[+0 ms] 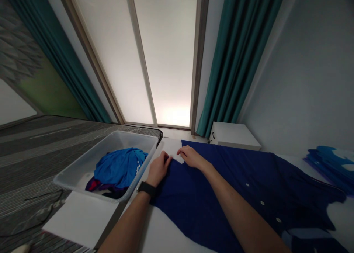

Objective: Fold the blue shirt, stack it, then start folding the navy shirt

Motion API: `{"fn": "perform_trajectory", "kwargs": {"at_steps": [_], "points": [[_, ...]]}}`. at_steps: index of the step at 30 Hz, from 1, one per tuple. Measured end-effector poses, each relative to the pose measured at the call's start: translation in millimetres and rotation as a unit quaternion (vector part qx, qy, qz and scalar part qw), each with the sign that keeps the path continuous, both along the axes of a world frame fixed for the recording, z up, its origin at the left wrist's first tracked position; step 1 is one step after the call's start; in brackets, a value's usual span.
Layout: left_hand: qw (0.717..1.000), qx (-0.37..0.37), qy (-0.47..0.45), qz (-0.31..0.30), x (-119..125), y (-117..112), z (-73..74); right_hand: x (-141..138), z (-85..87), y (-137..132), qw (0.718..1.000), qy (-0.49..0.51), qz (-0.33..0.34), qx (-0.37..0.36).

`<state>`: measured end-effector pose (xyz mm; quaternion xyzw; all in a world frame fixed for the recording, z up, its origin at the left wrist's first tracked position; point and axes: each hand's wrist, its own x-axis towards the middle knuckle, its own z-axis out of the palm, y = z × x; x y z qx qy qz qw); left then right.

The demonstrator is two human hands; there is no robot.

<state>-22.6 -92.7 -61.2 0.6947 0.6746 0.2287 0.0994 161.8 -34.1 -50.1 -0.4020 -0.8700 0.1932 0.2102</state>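
Head view: pinched the edge of the shirt (190, 197), spread on the table (163, 231), with left hand (159, 168); bent right hand (192, 157) nearby, couldn't tell if gripping, perhaps to steady that edge.

The left hand (159, 168) pinches a navy shirt (246, 172) near the right hand (191, 157).

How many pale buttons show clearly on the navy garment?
3: an upper button, a middle button and a lower button, in a slanting row on the navy garment, right of the right forearm in the picture. Others may be hidden by that arm or folds.
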Motion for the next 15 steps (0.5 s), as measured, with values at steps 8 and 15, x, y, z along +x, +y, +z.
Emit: {"fn": "perform_trajectory", "kwargs": {"at_steps": [8,15], "points": [[0.968,0.072,-0.234,-0.054,1,1,-0.9,-18,13.8,-15,0.996,0.046,0.037,-0.074],[0.958,0.084,-0.269,-0.048,3,3,-2.4,-17,9.2,-12,0.98,0.136,0.023,-0.144]]}}
